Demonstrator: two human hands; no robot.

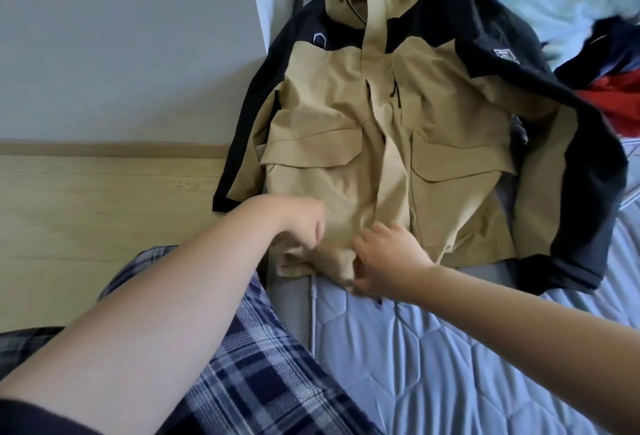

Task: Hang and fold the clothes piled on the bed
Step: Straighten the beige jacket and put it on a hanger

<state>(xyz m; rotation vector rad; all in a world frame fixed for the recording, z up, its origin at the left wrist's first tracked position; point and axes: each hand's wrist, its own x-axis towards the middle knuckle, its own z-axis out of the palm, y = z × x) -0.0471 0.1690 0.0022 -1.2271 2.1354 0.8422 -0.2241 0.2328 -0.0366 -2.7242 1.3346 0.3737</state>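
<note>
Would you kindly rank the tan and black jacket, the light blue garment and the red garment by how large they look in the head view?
1. jacket, by far the largest.
2. light blue garment, cut off by the frame edge.
3. red garment, only a small patch showing.

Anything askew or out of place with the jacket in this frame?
The jacket lies front up, but its hem is bunched where the left hand and right hand grip it, and one black sleeve hangs past the mattress edge. Nothing looks damaged.
</note>
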